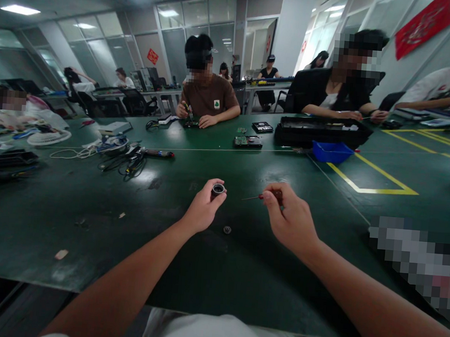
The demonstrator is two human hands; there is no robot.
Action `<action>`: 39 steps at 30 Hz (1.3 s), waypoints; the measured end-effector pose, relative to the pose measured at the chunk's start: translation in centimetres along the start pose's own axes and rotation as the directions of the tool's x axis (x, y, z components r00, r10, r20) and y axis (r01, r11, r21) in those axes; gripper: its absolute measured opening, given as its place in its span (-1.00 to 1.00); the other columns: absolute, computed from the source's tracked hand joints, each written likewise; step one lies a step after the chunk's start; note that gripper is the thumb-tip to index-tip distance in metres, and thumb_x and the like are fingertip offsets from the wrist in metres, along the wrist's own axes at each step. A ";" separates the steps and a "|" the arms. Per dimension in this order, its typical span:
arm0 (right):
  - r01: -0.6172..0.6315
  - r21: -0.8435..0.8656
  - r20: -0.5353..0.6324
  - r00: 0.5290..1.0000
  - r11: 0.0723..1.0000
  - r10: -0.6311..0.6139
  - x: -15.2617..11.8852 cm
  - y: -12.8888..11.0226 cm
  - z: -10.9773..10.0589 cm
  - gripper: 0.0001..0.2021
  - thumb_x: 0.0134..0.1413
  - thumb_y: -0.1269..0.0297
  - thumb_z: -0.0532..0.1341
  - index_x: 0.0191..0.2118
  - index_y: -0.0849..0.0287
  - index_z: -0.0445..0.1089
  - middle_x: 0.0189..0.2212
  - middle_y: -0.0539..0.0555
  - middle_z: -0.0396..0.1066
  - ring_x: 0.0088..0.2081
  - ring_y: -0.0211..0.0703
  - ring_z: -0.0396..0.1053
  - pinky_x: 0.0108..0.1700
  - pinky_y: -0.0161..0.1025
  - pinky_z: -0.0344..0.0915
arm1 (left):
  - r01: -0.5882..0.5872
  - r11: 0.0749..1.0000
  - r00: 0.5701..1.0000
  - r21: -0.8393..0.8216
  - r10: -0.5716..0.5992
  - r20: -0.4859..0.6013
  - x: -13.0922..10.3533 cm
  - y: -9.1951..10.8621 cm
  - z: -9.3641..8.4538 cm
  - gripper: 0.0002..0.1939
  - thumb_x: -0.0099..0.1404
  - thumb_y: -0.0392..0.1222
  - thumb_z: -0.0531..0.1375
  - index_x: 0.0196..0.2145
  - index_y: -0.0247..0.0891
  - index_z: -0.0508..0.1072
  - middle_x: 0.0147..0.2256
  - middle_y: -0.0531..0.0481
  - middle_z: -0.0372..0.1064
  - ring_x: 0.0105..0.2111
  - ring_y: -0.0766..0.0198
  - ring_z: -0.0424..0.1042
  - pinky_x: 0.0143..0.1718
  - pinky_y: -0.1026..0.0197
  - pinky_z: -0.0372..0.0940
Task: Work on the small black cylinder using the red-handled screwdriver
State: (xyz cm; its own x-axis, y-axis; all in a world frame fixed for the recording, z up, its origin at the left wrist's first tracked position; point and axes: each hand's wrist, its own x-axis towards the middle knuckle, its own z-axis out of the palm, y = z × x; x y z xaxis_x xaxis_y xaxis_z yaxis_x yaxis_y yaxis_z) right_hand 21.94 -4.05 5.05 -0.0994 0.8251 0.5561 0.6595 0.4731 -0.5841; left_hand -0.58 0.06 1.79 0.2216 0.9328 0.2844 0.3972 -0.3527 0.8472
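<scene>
My left hand point(205, 207) is closed around a small dark cylindrical part point(218, 190) with a light ring-shaped rim, its round open end facing up toward me. In my right hand point(289, 212) is a screwdriver point(272, 195), held between thumb and fingers, with its thin shaft pointing left toward the cylindrical part. The tip and the part are apart. A small round metal piece point(227, 230) lies on the green tabletop point(240, 273) between my forearms and a little nearer to me.
Across the table, a person in a brown shirt point(218, 98) works on a device. Hard drives point(248, 142), a blue bin point(332, 152) and a long black casing point(323, 132) lie ahead. Tangled cables point(132, 162) lie left; a pixelated object point(416, 261) is at right.
</scene>
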 end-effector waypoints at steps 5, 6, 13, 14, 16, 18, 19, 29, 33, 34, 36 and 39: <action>0.003 0.007 -0.011 1.000 1.000 -0.003 0.0 0.0 0.0 -0.85 0.34 0.20 0.05 -0.19 0.12 0.30 -0.42 0.06 0.44 -0.41 -0.12 0.43 -0.37 -0.19 0.26 | -0.035 0.985 0.989 0.167 0.010 0.149 -0.1 1.5 -1.1 -0.74 0.31 0.02 0.21 -0.19 -0.22 0.41 -0.34 0.05 0.39 -0.39 0.27 0.36 -0.33 0.22 0.26; 0.006 0.006 -0.012 1.000 1.000 -0.006 0.0 0.0 0.1 -0.85 0.34 0.20 0.05 -0.20 0.11 0.30 -0.42 0.05 0.43 -0.42 -0.13 0.42 -0.37 -0.20 0.26 | -0.064 0.969 0.980 0.238 0.017 0.197 -0.1 1.8 -1.4 -0.74 0.28 0.03 0.23 -0.24 -0.23 0.43 -0.36 0.05 0.40 -0.39 0.27 0.36 -0.34 0.22 0.25; 0.014 0.006 -0.005 1.000 1.000 -0.014 0.0 0.2 0.1 -0.85 0.35 0.21 0.05 -0.19 0.11 0.30 -0.42 0.05 0.43 -0.43 -0.13 0.40 -0.37 -0.20 0.25 | -0.268 0.904 0.798 0.333 0.015 0.602 -0.1 2.0 -2.1 -0.81 0.29 -0.11 0.24 -0.15 -0.13 0.55 -0.15 -0.02 0.50 -0.16 0.17 0.46 -0.13 0.17 0.28; 0.012 0.007 -0.001 1.000 1.000 -0.012 -0.1 0.2 0.1 -0.84 0.35 0.20 0.04 -0.19 0.12 0.30 -0.42 0.05 0.42 -0.43 -0.13 0.40 -0.37 -0.20 0.25 | -0.273 0.903 0.780 0.332 0.006 0.625 -0.1 1.8 -2.1 -0.78 0.27 -0.10 0.28 -0.12 -0.11 0.55 -0.13 -0.02 0.51 -0.14 0.16 0.47 -0.13 0.17 0.28; 0.009 0.011 0.009 1.000 1.000 -0.009 -0.1 0.1 0.2 -0.84 0.35 0.20 0.04 -0.18 0.12 0.30 -0.42 0.05 0.42 -0.42 -0.13 0.40 -0.37 -0.20 0.25 | -0.285 0.895 0.753 0.343 -0.013 0.658 -0.2 1.4 -2.0 -0.70 0.21 -0.09 0.34 -0.08 -0.09 0.55 -0.12 -0.02 0.51 -0.15 0.14 0.48 -0.16 0.19 0.28; 0.009 0.016 0.017 1.000 1.000 -0.009 -0.1 0.1 0.2 -0.83 0.35 0.20 0.04 -0.17 0.13 0.31 -0.41 0.05 0.42 -0.41 -0.12 0.41 -0.36 -0.20 0.25 | -0.309 0.874 0.738 0.375 -0.028 0.674 -0.3 1.2 -1.9 -0.71 0.18 -0.10 0.36 -0.11 -0.09 0.56 -0.17 -0.01 0.52 -0.20 0.14 0.48 -0.23 0.20 0.27; 0.009 0.017 0.023 1.000 1.000 -0.009 -0.1 0.0 0.2 -0.83 0.35 0.20 0.04 -0.17 0.13 0.31 -0.41 0.05 0.42 -0.42 -0.13 0.40 -0.37 -0.20 0.25 | -0.326 0.858 0.737 0.397 -0.032 0.675 -0.4 1.3 -1.8 -0.75 0.20 -0.10 0.35 -0.14 -0.10 0.56 -0.19 -0.01 0.52 -0.21 0.15 0.48 -0.26 0.21 0.25; 0.007 0.025 0.071 0.997 1.000 -0.009 -0.1 -0.3 0.1 -0.83 0.36 0.20 0.04 -0.18 0.13 0.30 -0.44 0.05 0.40 -0.43 -0.12 0.39 -0.40 -0.20 0.24 | -0.217 0.828 0.862 0.517 -0.086 0.500 0.2 1.2 -2.4 -0.75 0.24 -0.04 0.26 -0.15 -0.12 0.53 -0.26 -0.01 0.50 -0.34 0.19 0.45 -0.36 0.23 0.22; 0.018 0.014 0.080 0.997 1.000 -0.019 -0.1 -0.3 0.2 -0.83 0.35 0.20 0.04 -0.17 0.15 0.30 -0.44 0.04 0.39 -0.45 -0.14 0.38 -0.41 -0.21 0.24 | -0.119 0.860 0.932 0.496 -0.076 0.355 0.9 0.5 -3.3 -0.71 0.26 -0.07 0.20 -0.08 -0.08 0.54 -0.24 0.02 0.51 -0.31 0.19 0.44 -0.30 0.19 0.23; 0.023 0.013 0.080 0.997 1.000 -0.024 -0.1 -0.3 0.2 -0.83 0.35 0.21 0.04 -0.17 0.15 0.30 -0.44 0.04 0.39 -0.45 -0.15 0.38 -0.41 -0.22 0.24 | -0.095 0.878 0.945 0.469 -0.069 0.320 1.1 0.4 -3.6 -0.70 0.28 -0.08 0.17 -0.06 -0.07 0.54 -0.21 0.02 0.52 -0.30 0.19 0.44 -0.27 0.19 0.24; 0.026 0.012 0.080 0.996 1.000 -0.027 -0.1 -0.4 0.2 -0.84 0.35 0.22 0.04 -0.16 0.16 0.30 -0.44 0.03 0.39 -0.45 -0.16 0.37 -0.40 -0.22 0.24 | -0.035 0.918 0.969 0.395 -0.065 0.238 1.6 0.1 -4.3 -0.71 0.28 -0.10 0.14 -0.10 -0.10 0.56 -0.21 0.00 0.52 -0.32 0.21 0.42 -0.28 0.19 0.24; 0.015 0.015 0.086 0.996 1.000 -0.016 -0.1 -0.4 0.2 -0.83 0.36 0.22 0.04 -0.17 0.16 0.30 -0.44 0.03 0.39 -0.45 -0.16 0.37 -0.42 -0.24 0.23 | 0.126 0.988 0.991 0.093 -0.130 0.037 2.3 -0.2 -5.6 -0.78 0.22 -0.13 0.14 -0.25 -0.22 0.53 -0.35 -0.02 0.45 -0.47 0.29 0.34 -0.44 0.25 0.18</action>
State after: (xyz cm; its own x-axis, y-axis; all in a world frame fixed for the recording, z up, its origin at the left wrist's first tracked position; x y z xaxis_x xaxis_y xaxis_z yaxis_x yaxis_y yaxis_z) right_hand 21.53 -4.24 5.12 -0.1737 0.8409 0.5125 0.6465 0.4900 -0.5848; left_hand -5.11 2.66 4.82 0.2006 0.9673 0.1554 0.5028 -0.2378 0.8311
